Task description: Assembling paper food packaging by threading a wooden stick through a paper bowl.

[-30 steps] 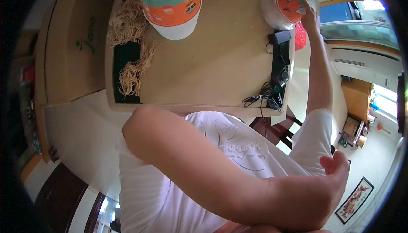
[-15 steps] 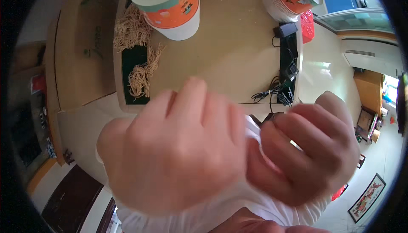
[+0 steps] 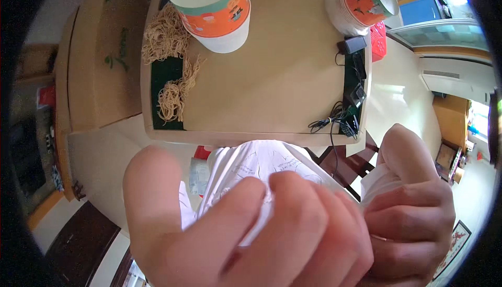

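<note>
Close to the camera, my left hand (image 3: pixel 282 234) fills the lower middle with its fingers curled in. Whatever it may hold is hidden behind the fingers. My right hand (image 3: pixel 410 224) is raised to the lower right, its fingers also bent and pressed together; a thin pale band shows among them. Neither hand touches the table. Beyond them, a stack of orange and white paper buckets (image 3: pixel 217 17) stands bottom-up at the table's far left. Tangled beige strings (image 3: pixel 164 36) lie beside it along the left edge.
The table (image 3: pixel 266 72) carries a smaller stack of orange cups (image 3: pixel 363 5) at far right, with a power adapter (image 3: pixel 352 44) and black cables (image 3: pixel 330 121) along its right edge. A cardboard box (image 3: pixel 104 67) stands left. A red plastic thing (image 3: pixel 378 42) sits beyond the right edge.
Both hands have lowered toward the bottom of the picture, the left also shifting right. My white-clothed lap and the table's near edge now show more. The fingers remain curled.
</note>
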